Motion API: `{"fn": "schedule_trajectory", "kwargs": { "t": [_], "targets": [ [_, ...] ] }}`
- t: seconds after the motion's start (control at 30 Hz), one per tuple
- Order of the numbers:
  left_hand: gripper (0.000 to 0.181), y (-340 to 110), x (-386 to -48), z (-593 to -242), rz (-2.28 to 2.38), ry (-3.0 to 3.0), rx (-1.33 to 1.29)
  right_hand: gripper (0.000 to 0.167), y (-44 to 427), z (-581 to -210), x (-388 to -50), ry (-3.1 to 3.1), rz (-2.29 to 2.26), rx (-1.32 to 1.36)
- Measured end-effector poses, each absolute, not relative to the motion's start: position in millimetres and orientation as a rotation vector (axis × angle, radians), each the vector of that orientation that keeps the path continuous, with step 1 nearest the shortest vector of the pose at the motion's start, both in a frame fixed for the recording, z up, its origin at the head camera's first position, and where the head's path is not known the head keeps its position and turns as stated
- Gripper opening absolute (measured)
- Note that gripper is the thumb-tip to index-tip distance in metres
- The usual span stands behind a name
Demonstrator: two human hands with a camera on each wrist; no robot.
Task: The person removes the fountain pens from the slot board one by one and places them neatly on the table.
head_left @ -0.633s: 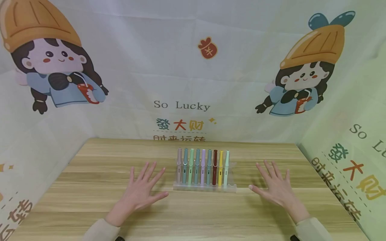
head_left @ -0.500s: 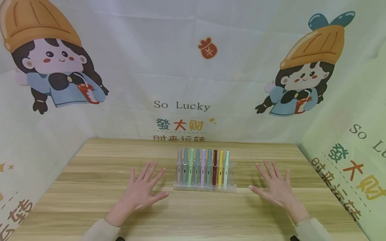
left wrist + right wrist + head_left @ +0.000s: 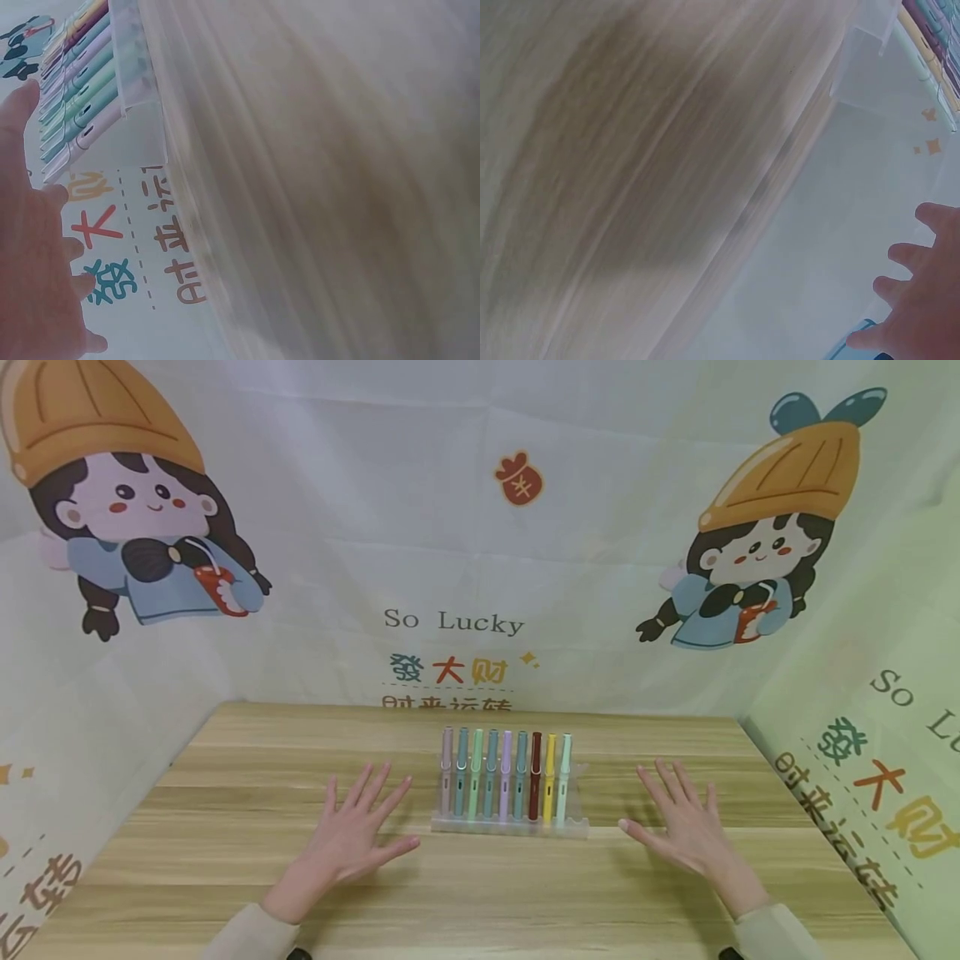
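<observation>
Spreading wide over the table, fingers straight and parted, the left hand (image 3: 347, 839) holds nothing. Right hand (image 3: 688, 835) much the same: fingers fanned, thumb pointing inward, grasp released. Whether either palm touches the wood, cannot tell. Pale cuffed sleeves (image 3: 255, 933) end at both wrists; a small black object (image 3: 298, 954) shows at the bottom edge near the left one, too cropped to identify.

Between the hands, apart from both: a clear plastic rack (image 3: 510, 828) with a notched front lip, left thumb and forefinger nearer to it than the right hand's. Nine slim capped pens lean back in it, side by side, clips facing front. Order from the person's left: dusty mauve pen (image 3: 446, 789), blue-teal pen, light green pen (image 3: 475, 785), two more blue-teal ones with a lavender pen (image 3: 506, 781) between, dark red pen (image 3: 535, 777), yellow pen (image 3: 549, 781), pale mint pen (image 3: 563, 781).

Under all this, a light wood-grain table (image 3: 510, 902), rack set toward its far half.

Beyond the table edge, a whitish cloth backdrop (image 3: 360, 485), creased, printed with two orange-hatted cartoon figures (image 3: 776, 472), a red pouch (image 3: 521, 481) and "So Lucky" lettering (image 3: 453, 622) above coloured Chinese characters (image 3: 448, 670).
</observation>
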State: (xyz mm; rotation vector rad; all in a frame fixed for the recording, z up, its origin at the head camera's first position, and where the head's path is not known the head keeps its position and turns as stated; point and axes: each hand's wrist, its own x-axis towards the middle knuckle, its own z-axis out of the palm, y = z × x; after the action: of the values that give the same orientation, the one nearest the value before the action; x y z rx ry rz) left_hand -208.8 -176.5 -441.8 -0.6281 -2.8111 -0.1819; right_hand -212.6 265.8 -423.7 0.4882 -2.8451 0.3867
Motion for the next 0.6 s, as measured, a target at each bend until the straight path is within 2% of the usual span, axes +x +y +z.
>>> {"fn": "schedule_trajectory", "kwargs": {
  "t": [0.27, 0.43, 0.6],
  "targets": [
    [0.073, -172, -210, -438, -0.386, -2.778, -0.645, 0.066, 263, -423, -215, -2.729, 0.592, 0.495],
    [0.066, -167, -212, -436, -0.823, -2.701, -0.654, 0.050, 260, -422, -217, -2.555, 0.951, 0.475],
    [0.053, -162, -212, -436, -1.335, -2.634, -0.596, 0.043, 257, -423, -218, -2.450, 1.303, 0.411]
  ]
}}
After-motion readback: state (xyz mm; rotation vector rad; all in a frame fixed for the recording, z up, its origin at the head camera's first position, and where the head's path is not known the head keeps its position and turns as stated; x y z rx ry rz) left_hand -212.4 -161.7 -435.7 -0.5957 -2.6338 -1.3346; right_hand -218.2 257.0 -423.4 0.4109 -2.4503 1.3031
